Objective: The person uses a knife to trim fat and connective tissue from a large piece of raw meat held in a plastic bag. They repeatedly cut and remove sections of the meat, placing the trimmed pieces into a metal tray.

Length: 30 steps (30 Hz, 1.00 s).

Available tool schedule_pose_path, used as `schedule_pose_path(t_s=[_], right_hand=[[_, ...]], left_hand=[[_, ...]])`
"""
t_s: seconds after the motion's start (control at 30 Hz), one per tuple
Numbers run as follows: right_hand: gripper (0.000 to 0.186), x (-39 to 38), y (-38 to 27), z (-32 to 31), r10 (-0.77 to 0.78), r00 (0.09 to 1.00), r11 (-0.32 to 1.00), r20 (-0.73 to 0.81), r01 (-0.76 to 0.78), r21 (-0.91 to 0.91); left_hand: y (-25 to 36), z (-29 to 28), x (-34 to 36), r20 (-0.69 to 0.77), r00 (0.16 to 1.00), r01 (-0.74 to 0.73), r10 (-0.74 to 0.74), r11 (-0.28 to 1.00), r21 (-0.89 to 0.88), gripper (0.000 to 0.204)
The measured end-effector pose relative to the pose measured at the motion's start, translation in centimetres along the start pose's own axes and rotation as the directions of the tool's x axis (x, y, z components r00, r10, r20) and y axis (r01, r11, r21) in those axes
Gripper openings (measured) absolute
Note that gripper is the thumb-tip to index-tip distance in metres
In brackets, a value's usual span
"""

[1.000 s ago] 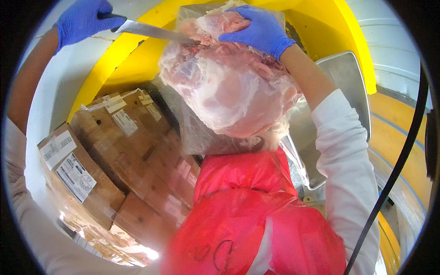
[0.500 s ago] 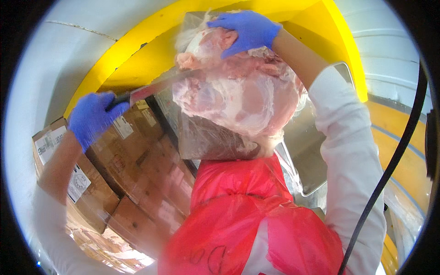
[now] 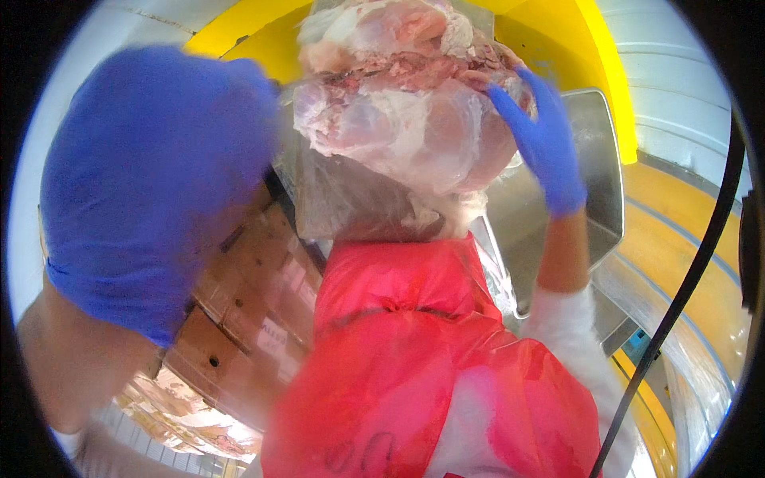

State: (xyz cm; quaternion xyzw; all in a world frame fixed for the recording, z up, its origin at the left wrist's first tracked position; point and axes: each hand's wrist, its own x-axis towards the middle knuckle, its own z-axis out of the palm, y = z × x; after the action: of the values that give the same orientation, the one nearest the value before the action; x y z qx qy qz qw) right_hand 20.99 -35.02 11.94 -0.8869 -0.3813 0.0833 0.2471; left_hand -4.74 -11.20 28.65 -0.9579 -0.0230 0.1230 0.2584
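A large piece of raw meat (image 3: 398, 131), pale pink with white fat, rests on a small grey board (image 3: 358, 203). A ragged cut runs across it from left to right. At its right edge my right hand (image 3: 546, 143), in a blue glove, grips the meat with thumb and fingers set apart. My left hand (image 3: 159, 175), also gloved in blue, is raised very close to the view, looking large and blurred. Its fingers appear curled to the right, toward the left end of the cut. The knife seen in it earlier is now hidden behind the hand and meat.
Brown cardboard boxes (image 3: 255, 279) are stacked at the left below the hand. A metal tub (image 3: 598, 159) stands to the right of the board. Behind the meat curves a yellow rim (image 3: 606, 80). A red apron (image 3: 414, 319) covers my front, and a black cable (image 3: 677, 303) hangs at the right.
My left hand has come up much nearer the view, covering the knife. My right hand has moved from the top of the meat to its right edge. The meat sits higher in view.
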Motion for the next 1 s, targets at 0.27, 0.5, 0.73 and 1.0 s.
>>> schedule_pose_path(t_s=[0.27, 0.5, 0.73, 1.0], right_hand=[[0.091, -9.6, -6.1, 7.4, 0.088, 0.942, 0.991, -0.325, -0.048, 0.129], [0.082, -7.7, -3.7, 8.8, -0.010, 0.894, 1.000, -0.447, 0.016, 0.009], [0.079, -7.8, -2.5, 8.6, -0.038, 0.917, 0.998, -0.397, 0.054, 0.030], [0.083, -6.2, -0.8, 7.7, -0.139, 0.935, 0.988, -0.326, 0.153, 0.017]], left_hand=[[0.5, -0.8, 4.0, 0.064, 0.998, 0.027, -0.028, 0.999, 0.017, 0.026], [-3.6, 2.0, 6.7, 0.108, 0.993, 0.052, -0.043, 0.995, -0.087, 0.030], [-14.1, 7.0, 12.1, 0.467, 0.883, 0.036, 0.039, 0.988, -0.151, 0.041], [-13.4, 12.9, 5.8, 0.331, 0.944, 0.136, -0.011, 0.924, -0.357, 0.041]])
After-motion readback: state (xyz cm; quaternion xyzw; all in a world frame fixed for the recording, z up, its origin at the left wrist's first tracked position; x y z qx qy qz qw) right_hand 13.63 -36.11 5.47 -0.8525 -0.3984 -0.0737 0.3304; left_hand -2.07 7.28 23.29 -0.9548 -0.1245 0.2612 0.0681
